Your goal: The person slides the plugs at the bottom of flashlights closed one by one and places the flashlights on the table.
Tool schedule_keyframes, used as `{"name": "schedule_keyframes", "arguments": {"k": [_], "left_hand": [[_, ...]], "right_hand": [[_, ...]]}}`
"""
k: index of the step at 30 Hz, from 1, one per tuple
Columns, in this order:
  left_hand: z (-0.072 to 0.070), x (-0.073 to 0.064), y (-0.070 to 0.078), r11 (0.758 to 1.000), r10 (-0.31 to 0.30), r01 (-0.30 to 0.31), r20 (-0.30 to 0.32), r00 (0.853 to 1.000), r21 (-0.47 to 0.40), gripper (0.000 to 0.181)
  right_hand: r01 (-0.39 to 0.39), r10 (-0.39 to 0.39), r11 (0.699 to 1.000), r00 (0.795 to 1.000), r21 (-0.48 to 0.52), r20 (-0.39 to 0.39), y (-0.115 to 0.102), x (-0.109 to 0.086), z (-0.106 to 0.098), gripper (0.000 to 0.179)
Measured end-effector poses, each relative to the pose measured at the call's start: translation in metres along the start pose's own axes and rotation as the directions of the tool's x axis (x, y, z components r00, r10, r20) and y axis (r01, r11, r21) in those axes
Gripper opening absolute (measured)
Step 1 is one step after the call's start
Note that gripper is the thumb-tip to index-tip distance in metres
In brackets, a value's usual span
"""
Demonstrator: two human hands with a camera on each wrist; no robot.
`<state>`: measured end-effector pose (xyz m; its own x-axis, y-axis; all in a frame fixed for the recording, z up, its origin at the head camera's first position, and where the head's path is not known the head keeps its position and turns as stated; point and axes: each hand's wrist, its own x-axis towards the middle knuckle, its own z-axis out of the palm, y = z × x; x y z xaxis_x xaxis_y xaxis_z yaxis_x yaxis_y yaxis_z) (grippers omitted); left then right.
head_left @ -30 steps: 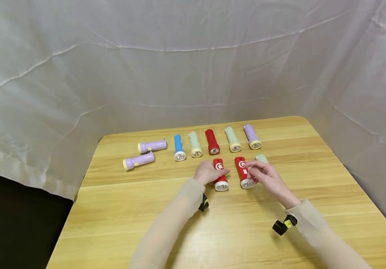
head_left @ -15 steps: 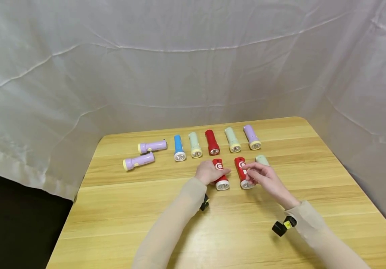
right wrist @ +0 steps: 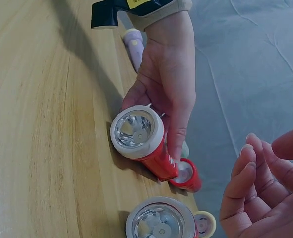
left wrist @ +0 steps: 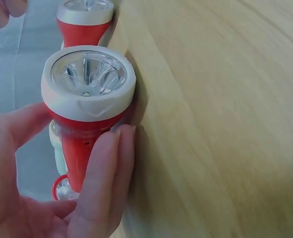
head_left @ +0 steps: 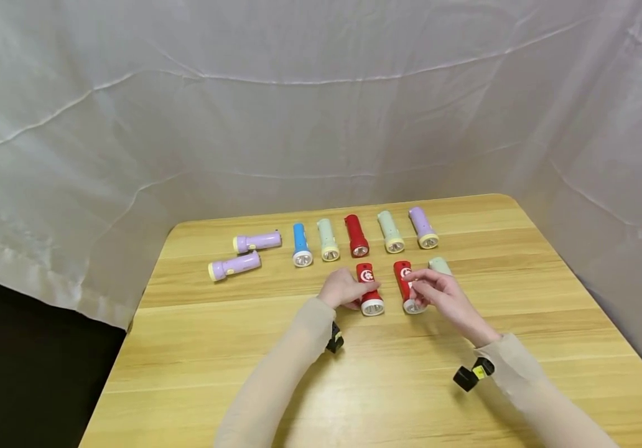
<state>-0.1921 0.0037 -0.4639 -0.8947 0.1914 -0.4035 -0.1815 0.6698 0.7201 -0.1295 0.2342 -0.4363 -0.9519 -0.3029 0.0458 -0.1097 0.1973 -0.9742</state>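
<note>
My left hand (head_left: 343, 289) holds a red flashlight (left wrist: 87, 106) with a white head, which lies on the table. In the left wrist view the fingers run along one side of its body and the thumb is at the other. To its right lies a second red flashlight (head_left: 402, 279) of the same kind, its lens end toward me. Over that one hovers my right hand (head_left: 450, 302), fingers loosely bent with nothing between them, partly covering it. Behind the right hand a pale green flashlight (head_left: 440, 266) shows only its back end.
Farther back lies a row: a blue flashlight (head_left: 301, 244), a pale green one (head_left: 327, 239), a dark red one (head_left: 356, 235), another pale green one (head_left: 390, 231) and a purple one (head_left: 423, 228). Two purple flashlights lie sideways at left, one (head_left: 257, 241) behind the other (head_left: 235, 266). Grey curtains (head_left: 321, 137) surround the table.
The left hand has shifted slightly left relative to the flashlight, so more of the red body shows. The right hand stays nearly still. The head view has turned slightly.
</note>
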Motion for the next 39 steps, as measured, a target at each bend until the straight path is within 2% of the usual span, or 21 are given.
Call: {"name": "schedule_keyframes", "arguments": {"k": [2, 7, 13, 21, 27, 33, 36, 39], "left_hand": [[0.000, 0.000, -0.001, 1.000, 0.002, -0.001, 0.008, 1.000, -0.017, 0.042], [0.001, -0.001, -0.001, 0.999, 0.006, -0.005, 0.024, 1.000, -0.039, 0.038], [0.001, -0.004, 0.000, 0.997, 0.019, -0.015, 0.056, 0.998, -0.081, 0.040], [0.000, -0.006, 0.000, 0.997, 0.016, -0.012, 0.048, 0.999, -0.082, 0.038], [-0.002, -0.007, -0.003, 0.995, 0.016, -0.010, 0.056, 0.998, -0.098, 0.049], [-0.010, -0.011, -0.006, 0.999, 0.023, -0.022, 0.027, 0.999, -0.024, 0.057], [-0.016, -0.014, -0.007, 0.999, 0.028, -0.029, 0.015, 0.999, 0.037, 0.064], [-0.025, -0.017, -0.008, 0.995, 0.046, -0.046, -0.002, 0.999, 0.091, 0.066]], "right_hand": [[0.003, -0.003, 1.000, 1.000, -0.001, -0.002, 0.000, 0.000, 0.000, 0.021], [0.008, -0.008, 1.000, 1.000, 0.000, 0.004, 0.001, 0.001, 0.000, 0.029], [0.011, -0.011, 1.000, 1.000, -0.011, 0.013, 0.000, 0.001, 0.000, 0.032], [0.020, -0.020, 1.000, 1.000, -0.012, 0.023, 0.000, 0.000, 0.001, 0.031], [0.022, -0.021, 1.000, 0.999, -0.016, 0.038, -0.001, -0.001, 0.002, 0.031], [0.045, -0.044, 0.997, 0.999, -0.066, 0.015, -0.002, 0.000, 0.005, 0.030], [0.086, -0.089, 0.986, 0.996, -0.145, -0.012, -0.004, 0.000, 0.009, 0.025], [0.120, -0.136, 0.962, 0.990, -0.244, -0.049, -0.007, -0.001, 0.014, 0.023]]}}
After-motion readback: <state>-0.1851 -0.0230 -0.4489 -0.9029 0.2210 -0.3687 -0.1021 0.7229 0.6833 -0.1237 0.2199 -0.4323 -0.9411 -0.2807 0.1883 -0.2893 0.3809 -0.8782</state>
